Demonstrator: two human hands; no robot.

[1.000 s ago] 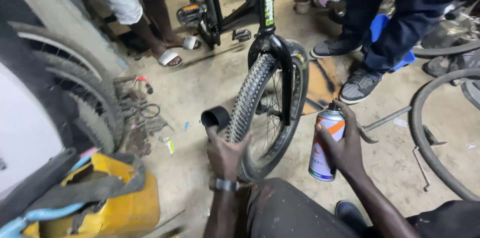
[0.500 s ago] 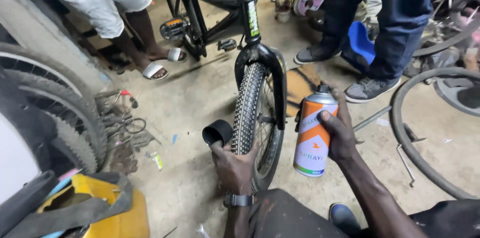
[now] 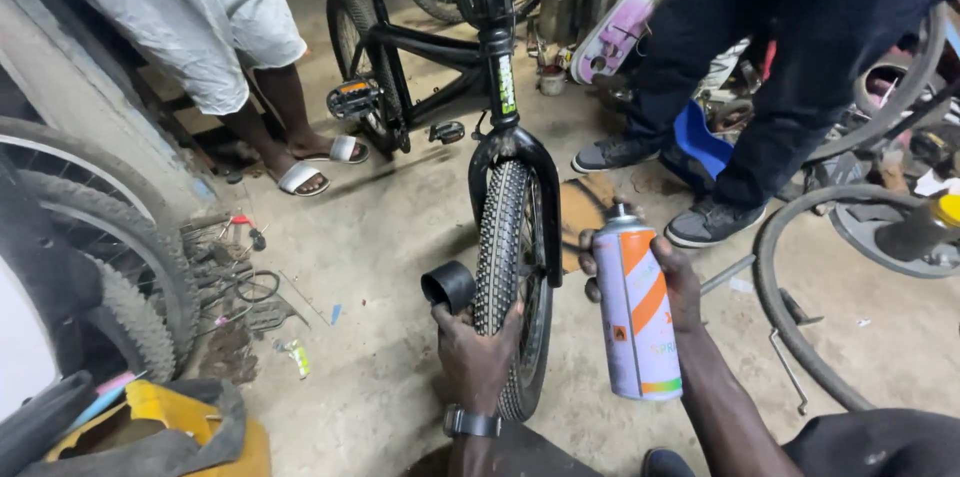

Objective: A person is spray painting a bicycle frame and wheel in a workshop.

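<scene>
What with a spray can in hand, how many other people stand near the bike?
2. One person in pale shorts and white sandals stands at upper left; one person in dark trousers and grey sneakers stands at upper right. Only their legs show; more may be out of frame.

Glossy metal spray can (image 3: 637, 312), knobbly matt rubber tyre (image 3: 500, 237), rough concrete floor (image 3: 390, 237).

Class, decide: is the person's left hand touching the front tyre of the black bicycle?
Touching. The head view shows the left hand pressed against the knobbly front tyre, fingers wrapped on its tread.
</scene>
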